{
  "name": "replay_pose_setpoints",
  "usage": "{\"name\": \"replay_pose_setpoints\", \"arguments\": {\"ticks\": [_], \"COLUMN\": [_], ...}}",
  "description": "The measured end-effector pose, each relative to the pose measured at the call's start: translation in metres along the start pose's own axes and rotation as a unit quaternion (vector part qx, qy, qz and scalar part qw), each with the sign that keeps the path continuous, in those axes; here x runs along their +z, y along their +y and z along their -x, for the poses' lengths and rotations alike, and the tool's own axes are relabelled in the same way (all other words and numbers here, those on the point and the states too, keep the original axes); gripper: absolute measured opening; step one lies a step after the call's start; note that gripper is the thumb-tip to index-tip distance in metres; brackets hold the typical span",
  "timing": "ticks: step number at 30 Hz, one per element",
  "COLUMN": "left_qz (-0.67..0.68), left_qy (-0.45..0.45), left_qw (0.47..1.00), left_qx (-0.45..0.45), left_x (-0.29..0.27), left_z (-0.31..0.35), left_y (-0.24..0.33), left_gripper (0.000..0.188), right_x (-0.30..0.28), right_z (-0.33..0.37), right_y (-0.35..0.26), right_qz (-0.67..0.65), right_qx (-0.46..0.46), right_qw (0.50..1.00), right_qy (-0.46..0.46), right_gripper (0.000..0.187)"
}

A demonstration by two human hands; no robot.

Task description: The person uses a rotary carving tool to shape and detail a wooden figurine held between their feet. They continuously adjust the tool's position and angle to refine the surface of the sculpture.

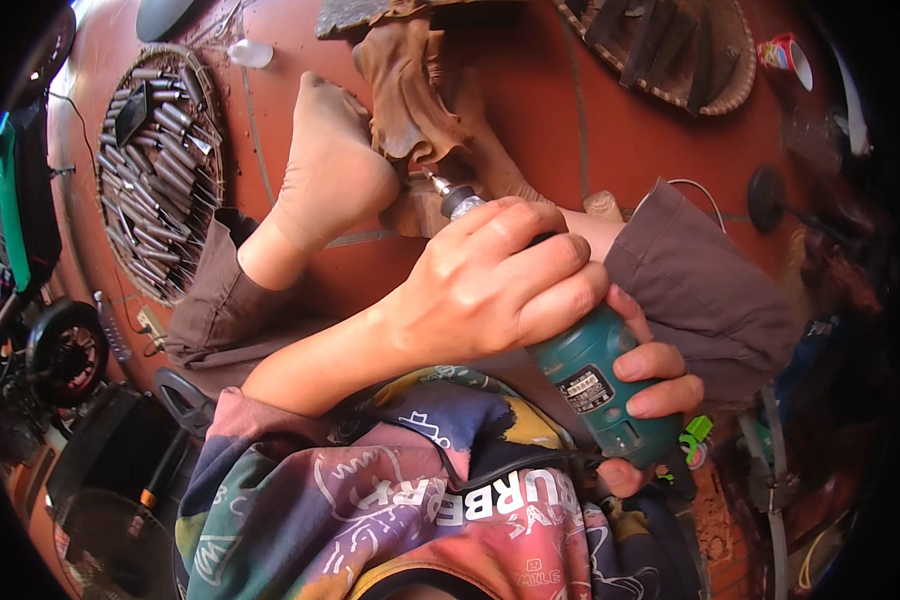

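Observation:
Both my hands are closed around a green electric die grinder [595,365], which slants from lower right to upper centre. My left hand [505,275] wraps its front end just behind the metal collet. Farther back, my right hand [660,380] grips the body from the right side, with the thumb near the rear. The tool's tip is at the near end of a brown carved wooden piece [405,85] with flowing, folded shapes; whether it touches cannot be told. My bare feet [335,165] flank the carving, and a wooden block [415,212] lies beneath its near end.
On the left, a round wicker tray [220,130] holds several chisels. Another wicker tray [742,85] with dark wooden pieces is at the far right, beside a red-and-white cup [788,62]. A white bottle [250,53] lies on the red tiled floor [525,85]. A power strip [152,325] is at left.

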State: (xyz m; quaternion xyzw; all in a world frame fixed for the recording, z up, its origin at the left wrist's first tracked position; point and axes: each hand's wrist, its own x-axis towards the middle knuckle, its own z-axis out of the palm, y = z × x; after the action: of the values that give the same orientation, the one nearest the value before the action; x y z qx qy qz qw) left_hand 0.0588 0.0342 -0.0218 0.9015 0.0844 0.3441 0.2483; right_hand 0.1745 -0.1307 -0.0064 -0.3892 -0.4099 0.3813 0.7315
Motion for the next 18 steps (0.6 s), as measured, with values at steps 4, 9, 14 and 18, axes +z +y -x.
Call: {"name": "replay_pose_setpoints", "arguments": {"ticks": [4,9,14,18], "left_qz": [-0.02,-0.039,-0.042,-0.056], "left_qy": [-0.04,-0.085,-0.131,-0.13], "left_qw": [0.999,0.996,0.99,0.99], "left_qx": [-0.009,-0.008,-0.029,-0.028], "left_x": [0.006,0.02,0.027,0.036], "left_z": [-0.016,-0.025,-0.03,-0.045], "left_y": [0.003,0.008,0.01,0.009], "left_gripper": [0.034,0.034,0.033,0.03], "right_x": [-0.02,-0.039,-0.068,-0.069], "right_z": [-0.002,0.005,0.004,0.003], "right_y": [0.007,0.019,0.014,0.03], "right_qz": [-0.05,-0.082,-0.083,-0.081], "right_qx": [-0.012,-0.034,0.017,-0.065], "right_qw": [0.998,0.996,0.995,0.995], "right_qy": [0.02,0.028,-0.045,-0.006], "right_gripper": [0.052,0.06,0.088,0.109]}}
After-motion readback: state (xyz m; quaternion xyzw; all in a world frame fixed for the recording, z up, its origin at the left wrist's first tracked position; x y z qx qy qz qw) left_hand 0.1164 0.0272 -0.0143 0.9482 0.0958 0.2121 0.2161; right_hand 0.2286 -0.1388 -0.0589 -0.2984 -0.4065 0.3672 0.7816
